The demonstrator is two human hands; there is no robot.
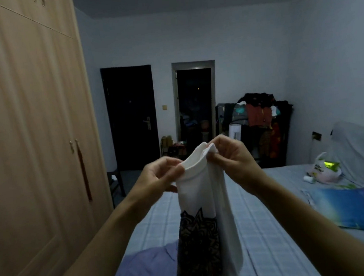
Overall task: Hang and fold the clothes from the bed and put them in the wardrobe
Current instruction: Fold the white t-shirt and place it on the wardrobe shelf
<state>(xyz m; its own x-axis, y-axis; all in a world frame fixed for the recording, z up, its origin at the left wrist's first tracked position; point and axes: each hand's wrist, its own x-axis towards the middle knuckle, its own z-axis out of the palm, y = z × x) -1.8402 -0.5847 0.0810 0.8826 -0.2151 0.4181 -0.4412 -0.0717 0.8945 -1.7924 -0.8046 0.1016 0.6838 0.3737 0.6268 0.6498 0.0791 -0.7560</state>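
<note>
Both hands are raised at the middle of the view and pinch the collar of a white shirt [203, 204]. The left hand [158, 176] pinches the collar at 9 o'clock, the right hand [229, 155] pinches it at 2 o'clock. The shirt hangs down over the bed [263, 230] and shows a dark print on its front. A purple garment [145, 272] lies on the bed at 7 o'clock. The wardrobe [29, 134] stands at 9 o'clock with doors closed. A plastic bag [323, 170] lies at 3 o'clock.
</note>
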